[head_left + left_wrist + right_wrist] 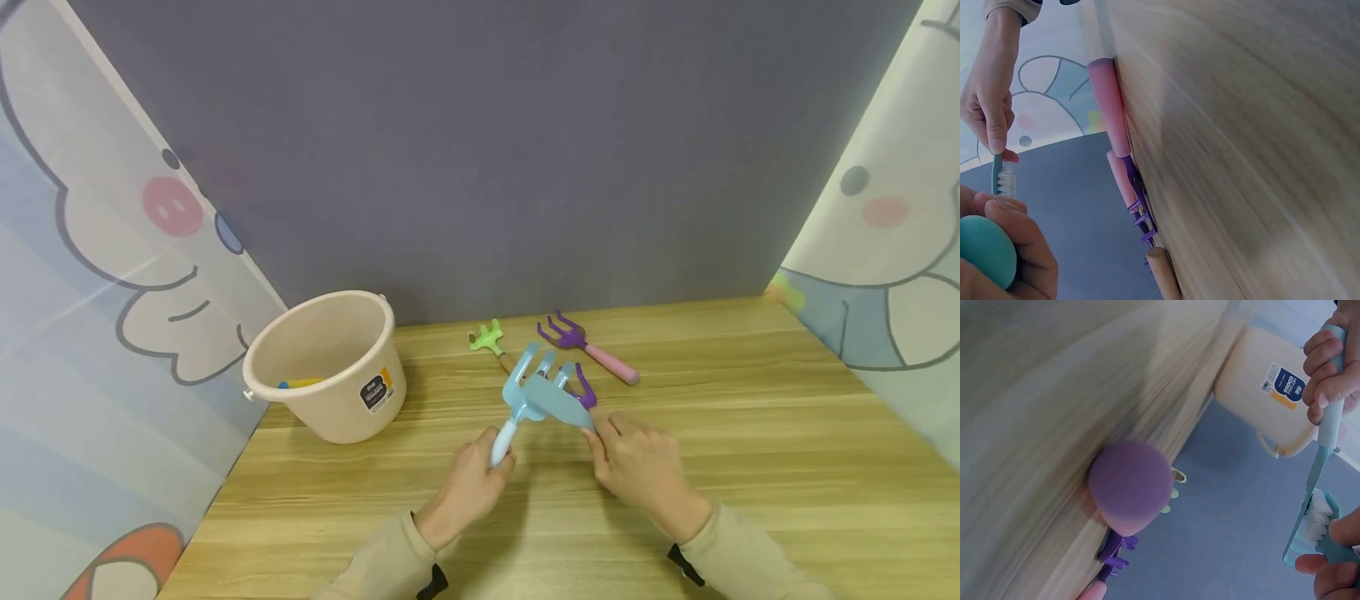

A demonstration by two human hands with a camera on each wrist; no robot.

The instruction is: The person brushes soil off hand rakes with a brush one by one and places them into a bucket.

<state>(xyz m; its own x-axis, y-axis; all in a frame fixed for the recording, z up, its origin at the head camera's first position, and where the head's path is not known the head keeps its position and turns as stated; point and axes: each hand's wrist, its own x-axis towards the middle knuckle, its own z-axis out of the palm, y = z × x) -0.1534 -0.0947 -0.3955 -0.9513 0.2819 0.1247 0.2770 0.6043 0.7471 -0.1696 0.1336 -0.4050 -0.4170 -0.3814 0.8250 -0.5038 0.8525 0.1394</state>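
At the left of the table (787,400), a cream bucket (330,417), mouth up, with something yellow (303,383) and something blue (282,385) inside, too little in sight to name. Next, the left hand (471,479), fingers wrapped around the pale handle of a light-blue rake (517,408), held above the table with tines up and away. Likely light and stiff, rather slick where smooth; best taken by the handle, well clear of the thin tines. Behind the rake, on the table, a green rake (489,337) with a wooden handle, partly covered from view.

Across the rake head, a blue brush (558,402), white bristles (1317,515) turned to the rake and apparently touching it. Probably very light, stiff in the back and soft in the bristles; best pinched at the end away from them. Beyond the brush, a purple rake (585,396), handle hidden in the head view; farther back, another purple rake (573,337) with a pink handle, lying aslant.

Rightmost, the right hand (637,462), pinching the near end of the brush between thumb and fingers. Cannot tell how firmly.
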